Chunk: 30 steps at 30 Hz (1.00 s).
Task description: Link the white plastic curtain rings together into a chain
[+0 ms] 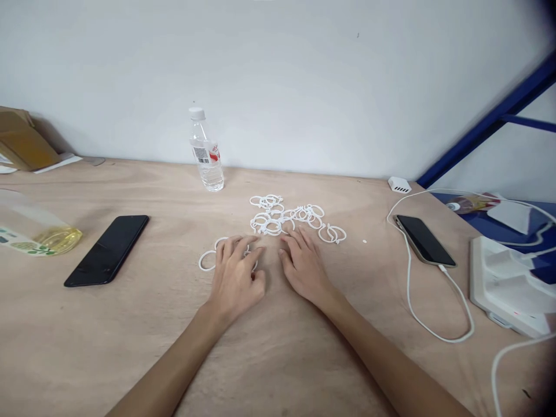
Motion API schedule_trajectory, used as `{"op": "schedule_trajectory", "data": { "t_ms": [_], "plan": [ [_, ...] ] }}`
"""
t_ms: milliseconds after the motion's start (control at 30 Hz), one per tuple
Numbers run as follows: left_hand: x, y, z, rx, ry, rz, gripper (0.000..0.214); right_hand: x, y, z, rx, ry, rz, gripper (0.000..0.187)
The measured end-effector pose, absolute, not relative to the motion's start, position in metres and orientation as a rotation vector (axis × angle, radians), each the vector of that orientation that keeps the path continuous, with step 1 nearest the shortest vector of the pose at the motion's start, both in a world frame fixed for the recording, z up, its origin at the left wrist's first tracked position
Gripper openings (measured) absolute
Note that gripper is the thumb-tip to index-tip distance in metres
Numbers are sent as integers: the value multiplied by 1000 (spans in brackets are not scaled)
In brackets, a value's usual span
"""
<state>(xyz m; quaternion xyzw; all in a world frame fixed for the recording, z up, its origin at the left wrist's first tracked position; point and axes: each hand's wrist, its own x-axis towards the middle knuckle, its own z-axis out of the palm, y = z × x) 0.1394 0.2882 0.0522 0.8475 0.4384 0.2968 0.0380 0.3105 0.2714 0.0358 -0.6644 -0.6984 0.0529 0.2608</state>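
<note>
While the left hand [237, 272] curls narrow over a white plastic ring [200, 262], right hand [304, 266] lies open, empty

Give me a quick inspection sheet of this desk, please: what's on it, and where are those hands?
Surface: unpainted plywood tabletop.
Work items: white plastic rings lie in a tangled pile, with more beneath the left hand.
Hands: left hand curled over rings; right hand lies flat on the wood, fingertips at the pile's edge.
Clutter: black smartphone, upright water bottle, clear bottle with yellow liquid, white power hub.
Cables: white charging cable runs to a second smartphone.
Surroundings: white wall, blue metal frame, cardboard box.
</note>
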Motion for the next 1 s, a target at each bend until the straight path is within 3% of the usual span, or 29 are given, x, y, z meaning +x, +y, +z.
{"op": "schedule_trajectory", "data": {
  "t_ms": [300, 567, 1000],
  "plan": [
    [142, 287, 46, 2563, 1171, 1051, 44, 314, 272, 37, -1649, -1616, 110, 17],
    [145, 287, 50, 2556, 1175, 1074, 28, 318, 274, 41, -1583, -1115, 473, 14],
    [146, 286, 48, 2545, 1169, 1028, 29, 316, 272, 36, -1524, -1437, 449, 27]
  ]
}}
